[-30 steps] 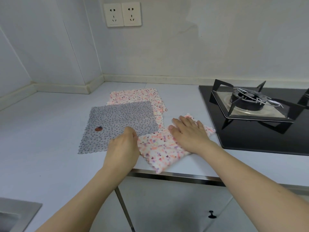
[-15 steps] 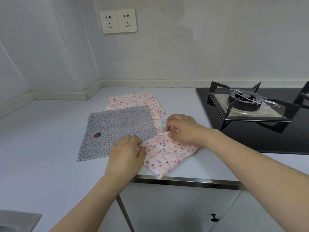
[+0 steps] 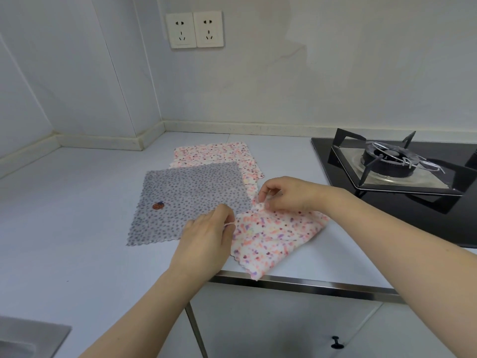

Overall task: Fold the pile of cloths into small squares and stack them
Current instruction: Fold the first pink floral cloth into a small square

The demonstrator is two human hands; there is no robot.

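Note:
A folded pink speckled cloth (image 3: 273, 236) lies at the counter's front edge, one corner hanging over it. My left hand (image 3: 206, 241) pinches its left corner, fingers closed on the cloth's edge. My right hand (image 3: 286, 193) pinches its far corner between thumb and forefinger, lifting it slightly. Left of them a grey dotted cloth (image 3: 185, 197) with a small red patch lies flat. Beneath it and further back is a second pink speckled cloth (image 3: 216, 155), spread open.
A black gas hob (image 3: 397, 166) with a metal pan support sits at the right, close to my right forearm. Two wall sockets (image 3: 195, 29) are above. A steel sink corner (image 3: 28, 339) shows at bottom left. The white counter (image 3: 64, 215) extends left.
My right hand, first pressed flat on the pink cloth, has curled and now pinches its far corner. My left hand has shifted from resting beside the cloth to pinching its left corner.

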